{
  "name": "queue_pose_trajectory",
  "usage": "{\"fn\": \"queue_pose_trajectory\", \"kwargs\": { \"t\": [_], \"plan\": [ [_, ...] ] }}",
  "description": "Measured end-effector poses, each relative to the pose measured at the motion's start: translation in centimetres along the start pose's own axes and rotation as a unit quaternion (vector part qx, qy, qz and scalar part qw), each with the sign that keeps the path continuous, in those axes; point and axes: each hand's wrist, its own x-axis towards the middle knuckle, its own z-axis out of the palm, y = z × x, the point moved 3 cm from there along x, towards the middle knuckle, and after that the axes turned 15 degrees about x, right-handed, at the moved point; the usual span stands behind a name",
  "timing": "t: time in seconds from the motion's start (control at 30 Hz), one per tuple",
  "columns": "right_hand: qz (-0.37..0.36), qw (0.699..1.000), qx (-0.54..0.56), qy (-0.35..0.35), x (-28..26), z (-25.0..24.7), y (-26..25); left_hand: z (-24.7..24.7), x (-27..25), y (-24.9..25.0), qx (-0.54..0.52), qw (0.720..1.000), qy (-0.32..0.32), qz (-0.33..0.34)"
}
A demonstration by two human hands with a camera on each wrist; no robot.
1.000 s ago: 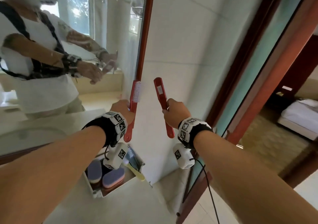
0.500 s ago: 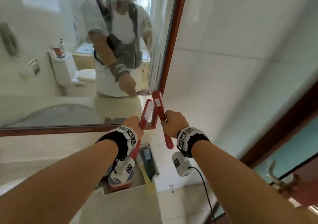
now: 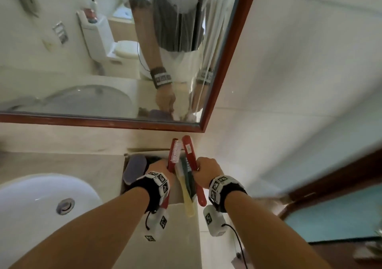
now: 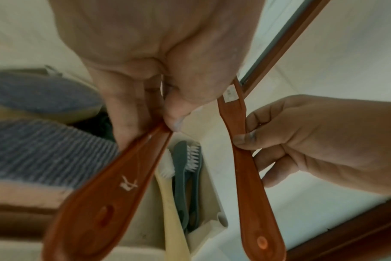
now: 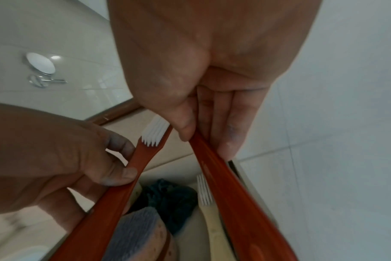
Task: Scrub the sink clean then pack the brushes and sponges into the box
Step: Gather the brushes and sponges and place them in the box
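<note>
My left hand [image 3: 165, 167] pinches the handle of a red brush with white bristles [image 3: 174, 155]. My right hand [image 3: 199, 168] grips a second red brush [image 3: 188, 152] by its handle. The two brushes stand side by side, heads up, just over the right end of the white box [image 3: 175, 194] on the counter. In the box lie grey-topped sponges [image 4: 45, 155], a yellow brush [image 4: 174, 220], a grey-green brush [image 4: 182, 176] and a dark scourer [image 5: 167, 197]. The white sink [image 3: 41, 202] is at the lower left.
A wood-framed mirror [image 3: 219, 82] hangs on the tiled wall right behind the box. The beige counter [image 3: 62, 165] runs left around the sink. A dark wooden door frame [image 3: 330, 177] is at the right, and a cable hangs from my right wrist.
The view has swung from the doorway down to the counter. Both hands have come down and closer together, bringing the two red brushes over the box.
</note>
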Motion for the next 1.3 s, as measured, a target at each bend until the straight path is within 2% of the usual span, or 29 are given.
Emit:
{"fn": "queue_pose_trajectory", "kwargs": {
  "t": [0.2,0.43,0.67,0.87,1.1,1.3],
  "plan": [
    [0.058,0.998,0.013,-0.026,2.0,3.1,2.1,3.0,2.4,-0.6,-0.015,0.999,-0.018,-0.044],
    [0.073,0.997,0.004,-0.031,3.5,5.7,2.5,4.3,3.7,-0.5,-0.048,0.995,-0.044,-0.071],
    [0.091,0.994,-0.011,-0.066,4.0,5.5,2.3,4.5,3.9,0.8,0.011,0.998,-0.034,-0.059],
    [0.075,0.994,-0.015,-0.081,4.9,5.9,1.8,4.7,4.5,0.6,0.043,0.998,-0.019,-0.043],
    [0.071,0.993,0.006,-0.097,5.7,6.7,2.6,5.6,5.8,0.6,0.065,0.997,-0.047,-0.013],
    [0.075,0.992,0.025,-0.094,6.0,7.0,3.2,5.1,6.4,0.8,0.1,0.995,-0.01,0.006]
  ]
}}
